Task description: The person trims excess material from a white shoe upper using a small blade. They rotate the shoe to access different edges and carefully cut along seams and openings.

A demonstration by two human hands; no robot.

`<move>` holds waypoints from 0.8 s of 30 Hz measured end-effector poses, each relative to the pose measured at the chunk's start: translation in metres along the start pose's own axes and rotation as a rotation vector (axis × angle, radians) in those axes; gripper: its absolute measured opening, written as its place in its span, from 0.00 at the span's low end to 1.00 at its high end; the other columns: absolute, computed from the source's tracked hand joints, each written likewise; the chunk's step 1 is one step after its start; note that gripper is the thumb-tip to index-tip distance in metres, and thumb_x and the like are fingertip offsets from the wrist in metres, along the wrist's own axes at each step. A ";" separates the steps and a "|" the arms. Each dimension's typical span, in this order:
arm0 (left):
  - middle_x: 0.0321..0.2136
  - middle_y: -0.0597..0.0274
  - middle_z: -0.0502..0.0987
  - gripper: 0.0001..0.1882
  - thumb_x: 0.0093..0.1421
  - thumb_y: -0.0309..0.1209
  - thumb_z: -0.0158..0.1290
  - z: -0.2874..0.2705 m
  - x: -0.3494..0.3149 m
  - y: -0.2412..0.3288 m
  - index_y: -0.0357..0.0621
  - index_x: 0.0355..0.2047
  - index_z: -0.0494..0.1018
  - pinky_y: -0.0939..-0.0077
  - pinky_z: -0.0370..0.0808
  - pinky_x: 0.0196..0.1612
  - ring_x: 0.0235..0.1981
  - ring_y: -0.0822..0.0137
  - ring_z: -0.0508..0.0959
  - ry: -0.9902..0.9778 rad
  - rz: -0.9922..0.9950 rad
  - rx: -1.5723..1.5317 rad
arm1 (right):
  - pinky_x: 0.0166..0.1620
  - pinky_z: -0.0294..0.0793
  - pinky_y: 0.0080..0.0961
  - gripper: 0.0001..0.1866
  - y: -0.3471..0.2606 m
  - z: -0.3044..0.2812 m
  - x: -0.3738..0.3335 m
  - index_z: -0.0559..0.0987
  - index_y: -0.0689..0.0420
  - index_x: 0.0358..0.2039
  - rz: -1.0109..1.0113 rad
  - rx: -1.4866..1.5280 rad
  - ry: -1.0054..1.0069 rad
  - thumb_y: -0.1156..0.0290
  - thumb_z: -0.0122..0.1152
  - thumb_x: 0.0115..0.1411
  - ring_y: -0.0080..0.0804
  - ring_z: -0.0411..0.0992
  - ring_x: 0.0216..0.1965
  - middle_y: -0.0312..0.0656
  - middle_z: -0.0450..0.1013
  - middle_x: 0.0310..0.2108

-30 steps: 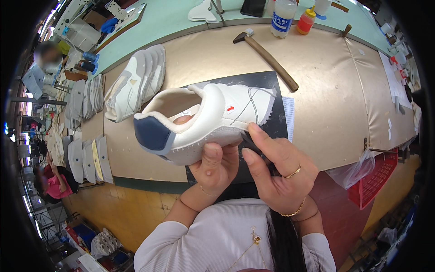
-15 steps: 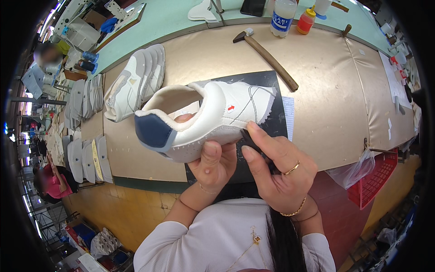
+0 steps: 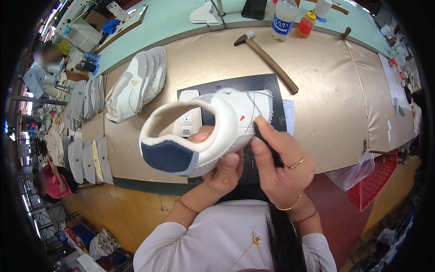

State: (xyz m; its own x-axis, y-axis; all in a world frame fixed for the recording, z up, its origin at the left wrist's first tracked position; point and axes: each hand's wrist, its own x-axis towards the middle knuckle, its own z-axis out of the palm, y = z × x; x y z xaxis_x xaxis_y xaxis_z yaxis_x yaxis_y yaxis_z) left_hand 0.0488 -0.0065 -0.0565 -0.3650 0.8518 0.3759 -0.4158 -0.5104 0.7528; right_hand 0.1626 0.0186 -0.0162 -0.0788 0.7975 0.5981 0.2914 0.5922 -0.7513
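Observation:
A white shoe upper (image 3: 232, 119) with a navy heel patch and grey trim is held above the table. My left hand (image 3: 226, 174) grips its near side, thumb outside and fingertips showing through the collar opening. At the upper's right side, my right hand (image 3: 286, 165) pinches a small dark pointed tool (image 3: 257, 130), mostly hidden by the fingers; its kind cannot be made out. The tool's tip is close to the grey stitching and a red arrow sticker. Below the upper lies a black mat (image 3: 267, 82).
Several nested shoe uppers (image 3: 136, 84) sit to the left. A wooden-handled hammer (image 3: 277, 69) lies beyond the mat, beside a printed sheet (image 3: 288, 117). Farther back stand a plastic bottle (image 3: 284, 21) and a red squeeze bottle (image 3: 306, 25). A red basket (image 3: 377, 179) hangs off the right edge.
The upper has turned in my left hand, so its opening and heel patch face me more. Both hands have shifted slightly, the right one still pinching beside the stitching.

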 end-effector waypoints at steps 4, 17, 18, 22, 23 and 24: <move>0.59 0.65 0.63 0.34 0.64 0.30 0.54 0.008 0.009 0.003 0.58 0.65 0.48 0.65 0.71 0.57 0.56 0.67 0.69 0.071 -0.063 -0.184 | 0.25 0.66 0.18 0.18 -0.011 -0.008 -0.001 0.79 0.66 0.48 0.076 0.065 -0.088 0.82 0.67 0.55 0.21 0.66 0.21 0.41 0.74 0.24; 0.62 0.60 0.62 0.35 0.65 0.34 0.54 0.011 0.014 0.009 0.59 0.66 0.47 0.57 0.73 0.58 0.60 0.60 0.68 0.086 -0.080 -0.180 | 0.20 0.70 0.20 0.22 -0.013 -0.011 0.003 0.79 0.63 0.50 0.004 -0.068 -0.106 0.79 0.68 0.53 0.25 0.72 0.17 0.40 0.75 0.22; 0.63 0.61 0.60 0.35 0.65 0.37 0.53 0.011 0.014 0.009 0.59 0.67 0.47 0.58 0.71 0.60 0.61 0.60 0.66 0.081 -0.090 -0.126 | 0.20 0.69 0.20 0.22 -0.013 -0.011 0.003 0.79 0.62 0.50 0.001 -0.067 -0.099 0.79 0.69 0.53 0.25 0.72 0.17 0.40 0.75 0.22; 0.67 0.62 0.56 0.37 0.66 0.47 0.51 0.007 0.013 0.010 0.57 0.69 0.46 0.60 0.62 0.66 0.66 0.59 0.61 0.065 -0.116 0.072 | 0.20 0.69 0.20 0.22 -0.012 -0.009 0.002 0.79 0.62 0.50 -0.005 -0.070 -0.086 0.79 0.69 0.52 0.25 0.71 0.17 0.40 0.74 0.21; 0.66 0.62 0.57 0.37 0.65 0.44 0.52 0.008 0.013 0.009 0.57 0.69 0.46 0.59 0.64 0.65 0.65 0.60 0.62 0.068 -0.105 0.016 | 0.20 0.67 0.19 0.22 -0.013 -0.010 0.003 0.79 0.63 0.50 0.012 -0.070 -0.098 0.80 0.69 0.52 0.24 0.69 0.17 0.40 0.74 0.21; 0.65 0.62 0.57 0.36 0.65 0.41 0.52 0.008 0.013 0.008 0.58 0.68 0.46 0.58 0.66 0.64 0.64 0.60 0.63 0.070 -0.095 -0.040 | 0.21 0.66 0.19 0.21 -0.015 -0.011 0.003 0.79 0.63 0.49 0.029 -0.069 -0.110 0.81 0.68 0.52 0.22 0.67 0.17 0.39 0.74 0.21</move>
State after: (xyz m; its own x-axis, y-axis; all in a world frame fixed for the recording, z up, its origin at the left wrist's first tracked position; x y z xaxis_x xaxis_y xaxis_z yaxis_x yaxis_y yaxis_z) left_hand 0.0477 0.0015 -0.0409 -0.3793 0.8869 0.2638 -0.4839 -0.4331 0.7604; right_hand 0.1684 0.0108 -0.0001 -0.1722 0.8242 0.5394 0.3597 0.5624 -0.7445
